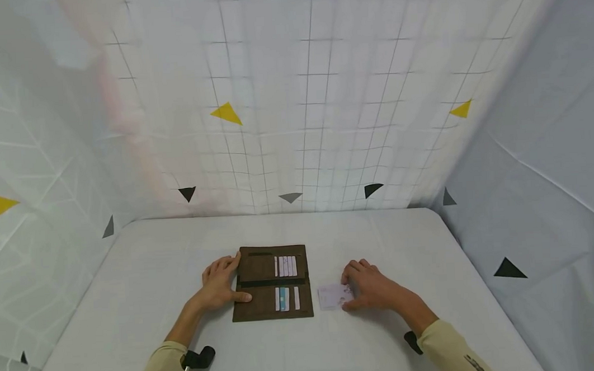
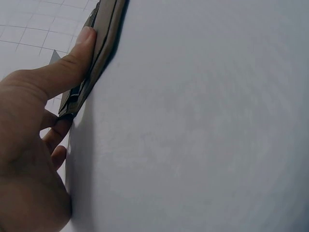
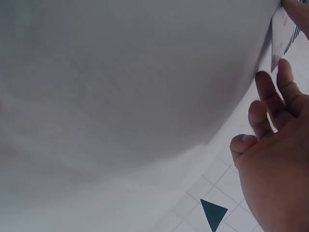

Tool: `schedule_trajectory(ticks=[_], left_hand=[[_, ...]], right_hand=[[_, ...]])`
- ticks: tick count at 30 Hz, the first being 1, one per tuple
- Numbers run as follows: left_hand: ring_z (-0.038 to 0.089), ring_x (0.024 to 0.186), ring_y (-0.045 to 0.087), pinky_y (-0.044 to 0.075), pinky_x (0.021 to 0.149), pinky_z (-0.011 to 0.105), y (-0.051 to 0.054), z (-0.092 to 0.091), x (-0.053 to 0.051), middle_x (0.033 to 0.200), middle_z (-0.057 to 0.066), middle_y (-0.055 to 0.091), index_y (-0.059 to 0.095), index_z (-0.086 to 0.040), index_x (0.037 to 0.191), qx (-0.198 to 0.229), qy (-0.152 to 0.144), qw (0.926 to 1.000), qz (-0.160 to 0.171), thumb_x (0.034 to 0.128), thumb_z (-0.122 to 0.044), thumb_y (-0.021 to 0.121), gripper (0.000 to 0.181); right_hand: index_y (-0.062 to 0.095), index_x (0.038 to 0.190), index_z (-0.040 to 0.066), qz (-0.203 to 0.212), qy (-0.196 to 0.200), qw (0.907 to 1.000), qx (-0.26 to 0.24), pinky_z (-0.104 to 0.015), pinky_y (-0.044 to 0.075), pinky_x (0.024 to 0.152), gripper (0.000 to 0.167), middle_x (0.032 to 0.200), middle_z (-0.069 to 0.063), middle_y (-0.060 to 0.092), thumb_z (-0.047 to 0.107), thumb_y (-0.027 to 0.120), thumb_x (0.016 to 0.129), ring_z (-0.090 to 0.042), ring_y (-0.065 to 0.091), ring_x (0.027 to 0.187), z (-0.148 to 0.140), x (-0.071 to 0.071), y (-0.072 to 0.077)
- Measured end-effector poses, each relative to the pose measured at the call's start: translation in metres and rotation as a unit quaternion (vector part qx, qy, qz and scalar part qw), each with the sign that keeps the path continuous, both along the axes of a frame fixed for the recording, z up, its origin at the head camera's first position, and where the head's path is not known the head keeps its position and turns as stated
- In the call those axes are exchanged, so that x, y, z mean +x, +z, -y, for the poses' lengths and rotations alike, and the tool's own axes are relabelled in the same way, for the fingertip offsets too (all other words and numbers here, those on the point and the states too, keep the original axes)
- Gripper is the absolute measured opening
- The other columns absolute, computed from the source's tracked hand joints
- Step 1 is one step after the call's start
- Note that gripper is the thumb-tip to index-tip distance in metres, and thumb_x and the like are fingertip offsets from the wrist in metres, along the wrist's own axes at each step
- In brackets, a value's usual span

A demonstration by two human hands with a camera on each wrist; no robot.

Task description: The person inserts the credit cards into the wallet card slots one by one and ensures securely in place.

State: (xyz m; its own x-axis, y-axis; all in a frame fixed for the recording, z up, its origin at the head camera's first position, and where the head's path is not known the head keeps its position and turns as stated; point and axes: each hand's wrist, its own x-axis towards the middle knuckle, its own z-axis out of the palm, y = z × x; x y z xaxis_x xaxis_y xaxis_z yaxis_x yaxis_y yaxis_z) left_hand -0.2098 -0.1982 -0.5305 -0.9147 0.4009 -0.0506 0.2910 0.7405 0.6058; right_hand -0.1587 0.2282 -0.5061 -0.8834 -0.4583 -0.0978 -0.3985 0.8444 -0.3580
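Observation:
A brown bifold wallet [image 1: 263, 310] lies unfolded on the white table, with several cards standing out of slots on both panels. My left hand [image 1: 219, 286] holds its left side. The thumb lies on the lower panel and the index finger reaches the upper left corner. In the left wrist view, the wallet's edge [image 2: 104, 53] shows between thumb and fingers. To the right of the wallet is a pale pinkish card [image 1: 331, 297], printed in purple. My right hand [image 1: 370, 285] pinches this card by its right end, between thumb and fingers. Its outer fingers are loosely curled in the right wrist view.
The white table [image 1: 296, 353] is enclosed by pale sheets at the back and sides. Grid lines and yellow, black and grey triangles mark the back sheet [image 1: 270, 164]. A black wrist device [image 1: 199, 359] sits beside the left cuff.

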Motion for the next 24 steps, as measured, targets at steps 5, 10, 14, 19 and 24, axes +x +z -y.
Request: schedule_trajectory(ticks=[5,10,14,19,24], left_hand=[[0.042,0.143,0.018,0.006,0.111,0.065,0.002,0.000,0.001,0.151,0.017,0.035,0.018,-0.006,0.161,0.003,-0.002,1.0000,-0.003,0.0699,-0.053,0.088,0.124],[0.043,0.143,0.019,0.006,0.111,0.066,0.003,0.000,0.002,0.150,0.017,0.036,0.019,-0.005,0.161,0.003,-0.002,1.0000,-0.006,0.0700,-0.052,0.088,0.124],[0.043,0.143,0.019,0.007,0.111,0.067,0.003,0.000,0.002,0.150,0.017,0.036,0.018,-0.006,0.161,-0.006,-0.002,1.0000,-0.004,0.0696,-0.054,0.088,0.125],[0.044,0.143,0.019,0.007,0.111,0.066,0.002,-0.001,0.001,0.152,0.018,0.035,0.019,-0.007,0.161,-0.003,0.003,1.0000,-0.004,0.0688,-0.053,0.088,0.124],[0.045,0.143,0.020,0.007,0.111,0.067,0.002,-0.001,0.001,0.153,0.019,0.035,0.020,-0.007,0.161,-0.004,0.004,1.0000,-0.003,0.0687,-0.054,0.088,0.124]], right_hand=[[0.058,0.114,0.024,0.035,-0.014,0.9989,-0.027,-0.045,0.041,0.096,0.051,0.107,0.014,0.056,0.046,0.086,0.077,-0.008,0.050,0.096,0.003,0.003,0.000],[0.062,0.118,0.026,0.047,-0.018,0.9985,-0.020,-0.041,0.047,0.091,0.051,0.109,0.012,0.056,0.044,0.087,0.077,-0.010,0.050,0.096,0.004,0.005,0.000],[0.064,0.123,0.024,0.065,-0.020,0.9974,-0.023,-0.040,0.050,0.091,0.056,0.112,0.011,0.055,0.042,0.088,0.075,-0.011,0.051,0.098,0.004,0.006,0.003],[0.064,0.125,0.022,0.025,-0.027,0.9986,-0.038,-0.043,0.048,0.096,0.054,0.120,0.009,0.055,0.039,0.086,0.079,-0.013,0.052,0.105,0.002,0.006,0.009],[0.065,0.125,0.021,-0.059,-0.020,0.9969,-0.048,-0.044,0.045,0.095,0.053,0.121,0.008,0.057,0.040,0.085,0.080,-0.014,0.053,0.108,0.001,0.004,0.012]])
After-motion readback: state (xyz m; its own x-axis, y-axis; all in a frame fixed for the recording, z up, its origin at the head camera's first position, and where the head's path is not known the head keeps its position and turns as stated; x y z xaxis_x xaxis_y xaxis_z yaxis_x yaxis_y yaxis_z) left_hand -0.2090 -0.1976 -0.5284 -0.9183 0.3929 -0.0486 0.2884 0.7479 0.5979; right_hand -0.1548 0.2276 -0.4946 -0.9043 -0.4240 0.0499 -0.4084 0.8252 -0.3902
